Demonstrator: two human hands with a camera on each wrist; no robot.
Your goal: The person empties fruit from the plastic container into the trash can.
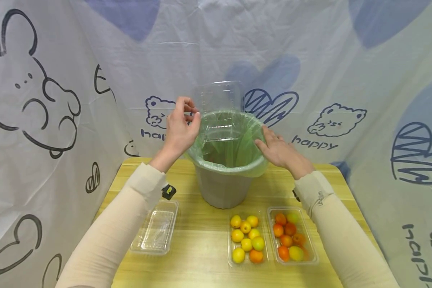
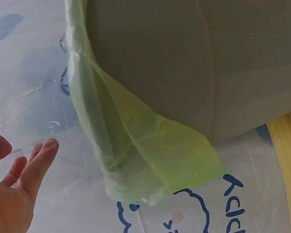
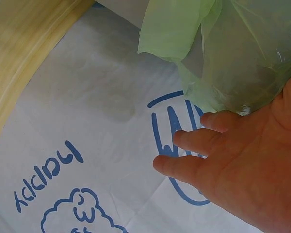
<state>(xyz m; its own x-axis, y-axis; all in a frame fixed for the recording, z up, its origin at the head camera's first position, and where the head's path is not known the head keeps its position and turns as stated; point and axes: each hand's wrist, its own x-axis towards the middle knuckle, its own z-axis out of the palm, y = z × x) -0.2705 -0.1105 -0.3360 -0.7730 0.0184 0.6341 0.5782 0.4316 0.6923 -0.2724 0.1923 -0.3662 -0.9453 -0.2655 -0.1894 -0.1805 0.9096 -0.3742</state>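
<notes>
A grey bin [image 1: 223, 188] lined with a green bag [image 1: 253, 132] stands at the middle of the wooden table [image 1: 194, 256]. An opened clear plastic clamshell box [image 1: 219, 100] stands upright in the bin's mouth, its lid rising above the rim. My left hand [image 1: 181, 128] is raised at the box's left edge, fingers loosely bent. In the left wrist view the left hand [image 2: 14, 194] has its fingers spread and relaxed beside the clear box [image 2: 29, 111], without gripping it. My right hand [image 1: 277, 150] lies flat against the bin's right rim, fingers straight beside the green bag [image 3: 223, 43].
An empty clear clamshell box [image 1: 155, 232] lies at the front left. Two clear trays of small yellow and orange fruit [image 1: 246, 240] [image 1: 291, 236] sit at the front right. A printed white curtain [image 1: 345, 80] closes off the back and sides.
</notes>
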